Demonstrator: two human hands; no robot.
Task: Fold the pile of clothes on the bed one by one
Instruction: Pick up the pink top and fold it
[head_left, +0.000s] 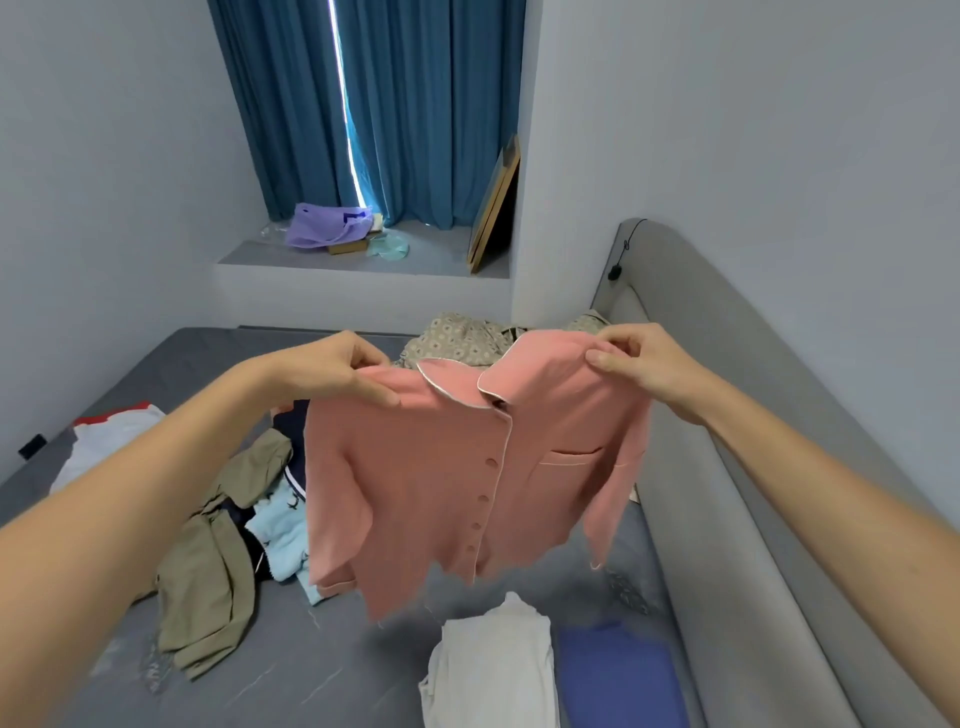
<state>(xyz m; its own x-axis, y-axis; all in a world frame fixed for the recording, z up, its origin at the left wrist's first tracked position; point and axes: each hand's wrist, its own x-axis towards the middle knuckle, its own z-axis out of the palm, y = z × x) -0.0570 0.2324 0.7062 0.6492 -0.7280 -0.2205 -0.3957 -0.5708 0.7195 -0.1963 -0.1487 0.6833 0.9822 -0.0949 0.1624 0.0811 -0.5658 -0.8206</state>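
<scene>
Loose olive-green garment (218, 561) and folded white cloth (488, 670) on grey bed (322, 670) below me, my left hand (337, 371) and right hand (639, 364) pinching buttoned pink collared shirt (447, 488) by shoulders, hanging open-fronted

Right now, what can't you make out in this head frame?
- Pile: middle hidden behind the pink shirt.
- White garment, blue garment: cut by bottom edge.
- Shirt hem: motion-blurred.
- Left hand, right hand: fingers partly behind shirt shoulders.
</scene>
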